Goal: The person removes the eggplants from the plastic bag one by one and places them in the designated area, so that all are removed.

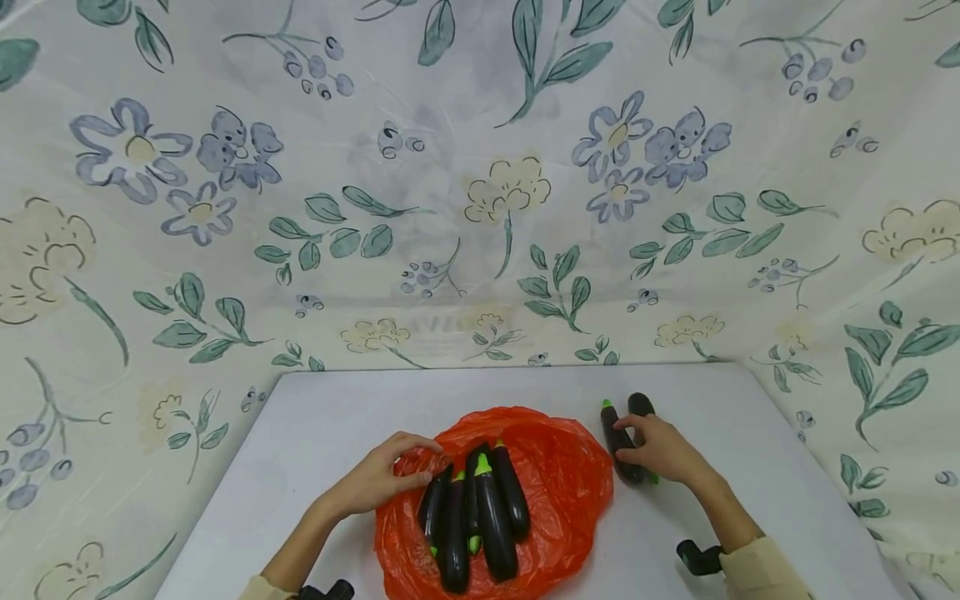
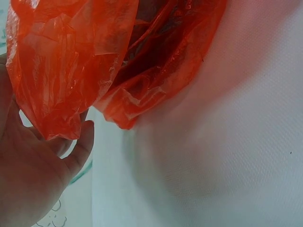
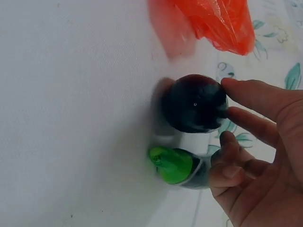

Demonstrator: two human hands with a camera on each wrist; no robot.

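Observation:
Several dark purple eggplants with green caps lie side by side in a spread red plastic bag. At the bag's left rim is my left hand, its fingertips over the edge; in the left wrist view a fold of the bag hangs between its parted thumb and fingers. To the right of the bag, my right hand grips an eggplant from above, thumb and fingers on its skin. A second eggplant lies right beside it, partly hidden by the hand; its green cap shows in the right wrist view.
All of this rests on a white tabletop. A floral cloth rises behind the table and along both sides. Black wrist mounts sit on both forearms.

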